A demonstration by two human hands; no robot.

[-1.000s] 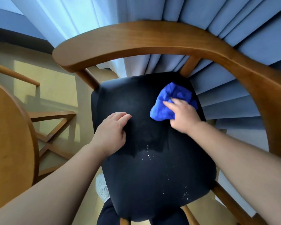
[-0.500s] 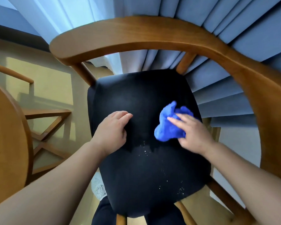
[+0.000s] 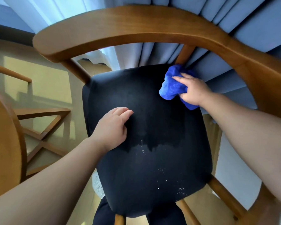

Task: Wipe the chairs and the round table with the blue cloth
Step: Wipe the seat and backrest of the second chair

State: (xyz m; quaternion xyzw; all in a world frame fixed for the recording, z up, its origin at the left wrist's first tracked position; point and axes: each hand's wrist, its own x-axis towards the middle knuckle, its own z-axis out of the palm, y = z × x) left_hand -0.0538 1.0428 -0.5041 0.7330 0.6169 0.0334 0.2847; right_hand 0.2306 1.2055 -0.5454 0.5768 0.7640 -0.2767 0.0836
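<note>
At seat point(image 3: 152, 168) 1 o'clock corner: blue cloth point(image 3: 172, 86), bunched.
Right grip point(image 3: 193, 91): I see it grasping blue cloth.
Left grip point(image 3: 112, 127): released, resting on seat near 9 o'clock.
Counter point(image 3: 3, 143): frame's 9 o'clock edge.

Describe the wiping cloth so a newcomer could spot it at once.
A wooden armchair with a dark seat cushion fills the view. At the cushion's far right corner, the right hand holds a bunched cloth. It alone is vivid royal blue, far brighter than the greyish-blue curtains behind.
</note>
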